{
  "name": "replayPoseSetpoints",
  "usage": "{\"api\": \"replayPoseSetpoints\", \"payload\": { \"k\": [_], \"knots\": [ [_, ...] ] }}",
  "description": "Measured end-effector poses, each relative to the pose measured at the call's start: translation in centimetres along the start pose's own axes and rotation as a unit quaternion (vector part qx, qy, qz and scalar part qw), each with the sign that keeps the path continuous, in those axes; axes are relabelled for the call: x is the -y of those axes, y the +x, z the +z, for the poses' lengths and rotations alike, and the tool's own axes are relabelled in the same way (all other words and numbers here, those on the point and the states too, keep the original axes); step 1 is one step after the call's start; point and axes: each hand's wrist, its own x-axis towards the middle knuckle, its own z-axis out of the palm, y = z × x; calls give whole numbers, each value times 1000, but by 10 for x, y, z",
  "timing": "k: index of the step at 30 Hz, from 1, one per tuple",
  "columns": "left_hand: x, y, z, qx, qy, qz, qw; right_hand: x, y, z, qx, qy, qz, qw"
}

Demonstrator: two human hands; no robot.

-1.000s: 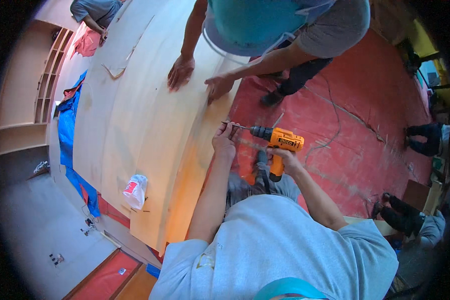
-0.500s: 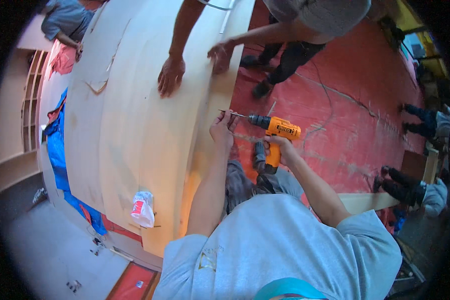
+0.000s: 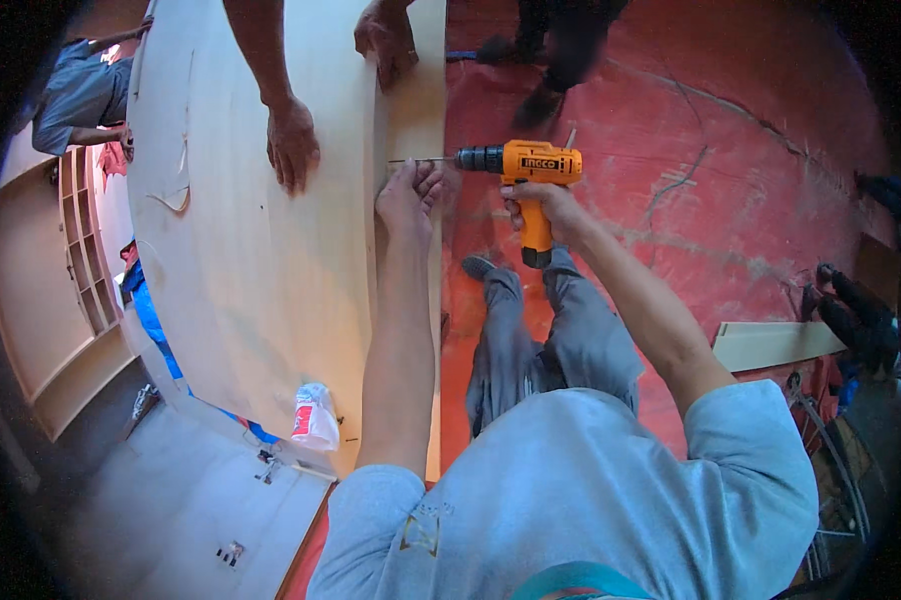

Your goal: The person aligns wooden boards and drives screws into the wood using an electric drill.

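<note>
My right hand [image 3: 551, 208] is wrapped round the grip of an orange and black cordless drill [image 3: 543, 162], held level with its long bit pointing left. At the bit's tip, the fingers of my left hand [image 3: 409, 198] are pinched round a thin dark screw [image 3: 397, 161]. Its point is close to the upright edge of a pale wooden panel [image 3: 231, 270]; whether it touches is too small to tell. My left forearm lies along the panel's right side. Opposite me, another person's one hand [image 3: 293, 145] presses flat on the panel, and their other hand [image 3: 387, 42] is at its edge.
A white and red plastic bag [image 3: 316, 418] sits on the panel's near end. Red sheeting [image 3: 701, 260] covers the floor to the right, where a loose board [image 3: 776, 343] lies. Another person [image 3: 86, 95] stands at the far left. A shelf unit [image 3: 86, 240] is behind the panel.
The drill and both my hands have moved up and left, bringing the screw to the panel's edge. The person opposite has shifted their hands left in view. My view has turned slightly.
</note>
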Motion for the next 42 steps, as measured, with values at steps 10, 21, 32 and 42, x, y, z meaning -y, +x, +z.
{"api": "replayPoseSetpoints", "payload": {
  "k": [10, 21, 32, 42],
  "knots": [
    [1, -5, 5, -44, 9, 28, 999, -6, 13, -8, 39, 17, 1, 999],
    [4, -6, 2, -43, -35, 16, 998, 1, 8, -7, 22, -24, 31, 999],
    [1, -8, 9, -64, -37, 14, 997, 6, 6, -1, 13, -5, 50, 999],
    [-8, -52, -2, -17, 161, 13, 987, 3, 10, -6, -8, 23, 59, 998]
  ]
}}
